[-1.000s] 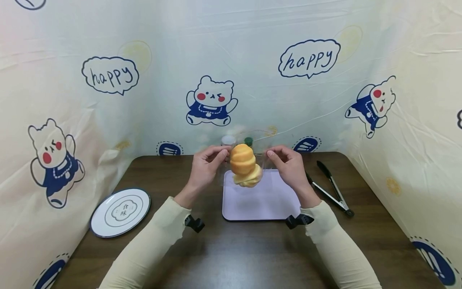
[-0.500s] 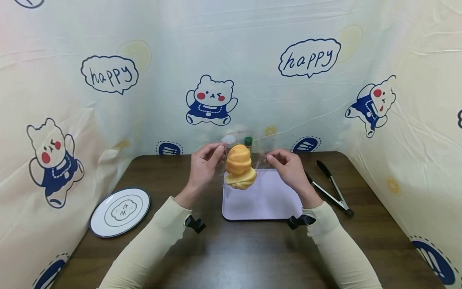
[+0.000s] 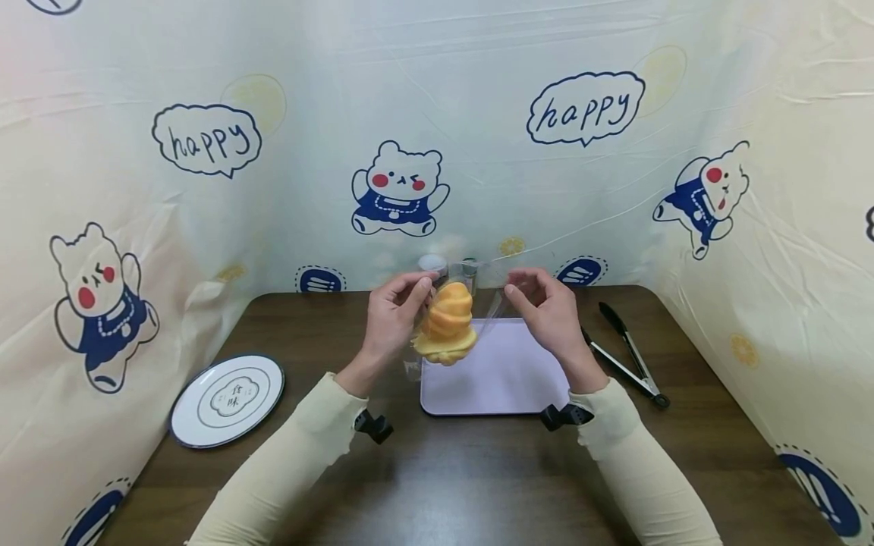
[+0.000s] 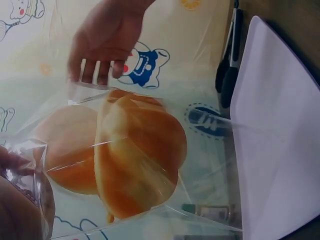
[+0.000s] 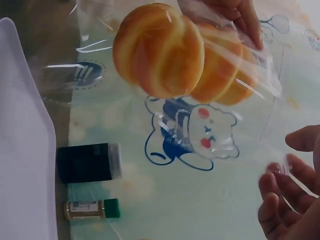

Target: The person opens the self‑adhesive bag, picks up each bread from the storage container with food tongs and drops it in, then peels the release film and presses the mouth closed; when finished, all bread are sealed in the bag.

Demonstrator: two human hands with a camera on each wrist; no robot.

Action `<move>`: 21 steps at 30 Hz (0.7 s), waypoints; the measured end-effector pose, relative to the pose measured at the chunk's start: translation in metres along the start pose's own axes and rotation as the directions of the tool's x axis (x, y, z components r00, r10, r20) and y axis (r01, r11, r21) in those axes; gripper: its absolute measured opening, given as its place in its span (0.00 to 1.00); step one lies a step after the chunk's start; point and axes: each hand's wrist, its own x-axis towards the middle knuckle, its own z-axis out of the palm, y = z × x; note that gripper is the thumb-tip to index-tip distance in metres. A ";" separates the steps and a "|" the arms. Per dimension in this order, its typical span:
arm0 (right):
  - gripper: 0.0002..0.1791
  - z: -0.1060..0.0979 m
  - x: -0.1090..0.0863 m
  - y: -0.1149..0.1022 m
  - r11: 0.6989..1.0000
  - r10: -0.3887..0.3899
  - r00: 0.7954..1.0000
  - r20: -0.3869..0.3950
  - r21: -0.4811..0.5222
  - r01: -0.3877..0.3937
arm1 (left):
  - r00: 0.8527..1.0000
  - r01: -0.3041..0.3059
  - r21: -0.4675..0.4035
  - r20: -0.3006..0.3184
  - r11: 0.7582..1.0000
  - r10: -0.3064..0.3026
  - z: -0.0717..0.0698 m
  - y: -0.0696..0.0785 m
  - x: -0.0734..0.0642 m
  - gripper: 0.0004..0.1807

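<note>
Bread (image 3: 447,312) of twisted, golden rolls hangs inside a clear plastic bag (image 5: 100,42) above the tray's left part. With thumb and fingers my left hand (image 3: 394,315) pinches the bag's upper left edge; in the left wrist view that hand (image 4: 22,200) shows partly at the lower left. At the bag's other side is my right hand (image 3: 546,311). Seen from the right wrist, the thumb of this hand (image 5: 292,190) stands apart from the fingers, and a corner of clear film touches the fingertips. The bread (image 4: 140,155) fills the middle of the left wrist view.
A lilac tray (image 3: 505,387) lies under the bag. Black-tipped tongs (image 3: 635,356) lie to its right, a white blue-rimmed plate (image 3: 228,402) far left. Behind stand a white-lidded dark jar (image 5: 85,162) and a green-capped spice bottle (image 5: 90,209).
The bread has swung left and slightly down within the bag, toward my left hand. My right hand's fingers have risen a little. Tray, plate and tongs have stayed put.
</note>
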 end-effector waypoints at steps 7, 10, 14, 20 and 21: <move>0.12 0.009 0.000 -0.021 0.957 -0.282 0.948 -0.149 -0.115 0.266 | 0.999 -0.031 0.060 0.011 0.998 0.031 0.001 0.001 -0.003 0.16; 0.09 0.014 0.000 -0.028 0.919 -0.388 0.911 -0.141 -0.135 0.371 | 0.999 -0.035 0.079 0.016 0.996 0.034 0.002 0.001 -0.004 0.16; 0.06 0.021 0.000 -0.037 0.891 -0.447 0.892 -0.066 -0.122 0.438 | 0.999 -0.020 0.115 0.034 0.993 0.016 0.003 0.001 -0.004 0.16; 0.09 0.029 0.001 -0.048 0.868 -0.482 0.876 -0.023 -0.149 0.473 | 0.996 -0.060 0.158 0.069 0.986 0.049 0.002 -0.001 -0.005 0.14; 0.10 0.030 0.002 -0.049 0.863 -0.490 0.871 -0.025 -0.154 0.481 | 0.996 -0.070 0.160 0.073 0.985 0.059 0.003 -0.002 -0.005 0.14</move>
